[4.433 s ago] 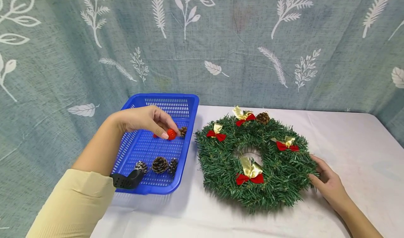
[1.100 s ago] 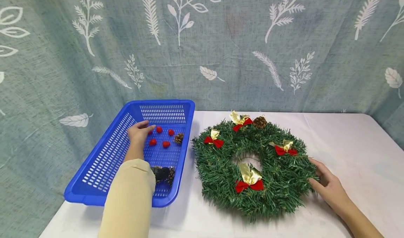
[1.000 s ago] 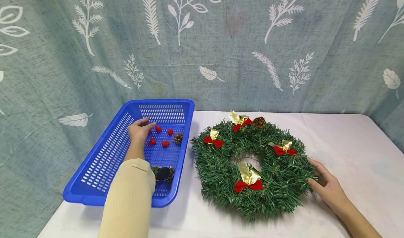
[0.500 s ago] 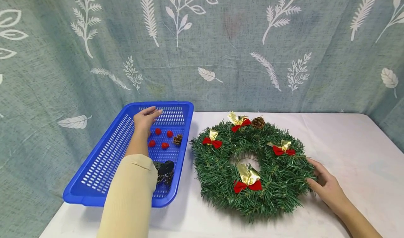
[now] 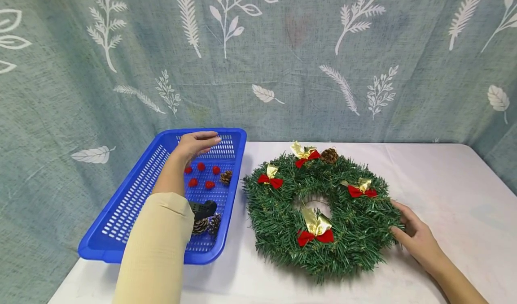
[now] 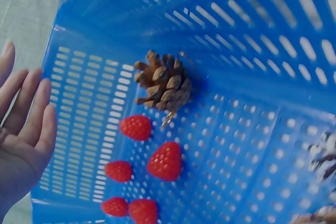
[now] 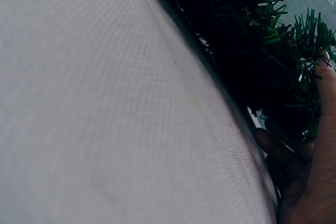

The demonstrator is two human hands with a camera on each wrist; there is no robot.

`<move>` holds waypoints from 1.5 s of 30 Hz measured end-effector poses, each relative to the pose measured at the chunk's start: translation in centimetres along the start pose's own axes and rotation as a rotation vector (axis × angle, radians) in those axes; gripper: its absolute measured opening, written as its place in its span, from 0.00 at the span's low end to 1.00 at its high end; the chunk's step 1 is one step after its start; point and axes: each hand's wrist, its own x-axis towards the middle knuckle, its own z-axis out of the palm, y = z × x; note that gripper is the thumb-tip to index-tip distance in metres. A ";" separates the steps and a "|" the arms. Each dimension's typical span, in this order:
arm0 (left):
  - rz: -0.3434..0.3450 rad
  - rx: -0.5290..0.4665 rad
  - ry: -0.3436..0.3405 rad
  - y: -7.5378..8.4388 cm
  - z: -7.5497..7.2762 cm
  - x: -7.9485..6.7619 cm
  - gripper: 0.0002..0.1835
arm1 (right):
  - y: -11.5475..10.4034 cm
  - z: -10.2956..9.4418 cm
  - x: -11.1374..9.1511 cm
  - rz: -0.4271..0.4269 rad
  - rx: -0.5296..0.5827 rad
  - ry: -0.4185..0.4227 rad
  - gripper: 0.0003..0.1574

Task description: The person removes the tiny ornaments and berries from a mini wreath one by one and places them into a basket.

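Note:
My left hand hovers over the far part of a blue plastic basket. Its fingers are extended, and the left wrist view shows the palm with nothing in it. Beneath lie several red raspberry-like ornaments and a brown pine cone. A green wreath lies flat to the right of the basket, with red-and-gold bows and a pine cone on it. My right hand holds the wreath's right edge, thumb on the greenery and fingers lower down, partly hidden by it.
More pine cones sit in the near part of the basket, partly covered by the black wrist strap. A white cloth covers the table, and a grey-green leaf-patterned curtain hangs behind.
Earlier my left hand held a red ornament above the basket; later it was down among the ornaments. Since then it has risen and moved rightward without one. My right hand stays at the wreath.

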 end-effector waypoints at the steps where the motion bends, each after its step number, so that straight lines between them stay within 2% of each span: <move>1: 0.003 0.013 -0.032 0.1 -0.1 0.0 0.34 | 0.0 0.0 0.0 0.002 0.001 0.001 0.42; 6: 0.009 0.039 -0.157 0.7 -0.3 -0.1 0.33 | -0.2 -0.1 0.0 0.011 0.006 -0.011 0.42; 12: 0.080 0.035 -0.331 1.8 -0.7 -0.3 0.32 | -0.4 -0.2 0.0 0.012 0.001 -0.023 0.41; 15: 0.115 0.058 -0.390 2.2 -0.8 -0.4 0.31 | -0.3 -0.1 0.0 0.009 0.017 -0.008 0.42; 22: 0.158 0.063 -0.385 3.6 0.3 -0.6 0.29 | -0.2 0.0 -0.1 0.004 0.000 0.016 0.42; 32: 0.205 0.173 -0.448 5.8 2.4 -0.6 0.31 | -0.1 -0.1 -0.1 -0.012 0.013 0.012 0.42; 37: 0.218 0.166 -0.468 6.6 3.9 -0.1 0.32 | -0.1 -0.1 0.0 -0.007 0.018 0.009 0.42; 45: 0.220 0.152 -0.538 8.1 6.6 0.3 0.34 | -0.4 -0.2 0.0 0.008 -0.006 -0.007 0.40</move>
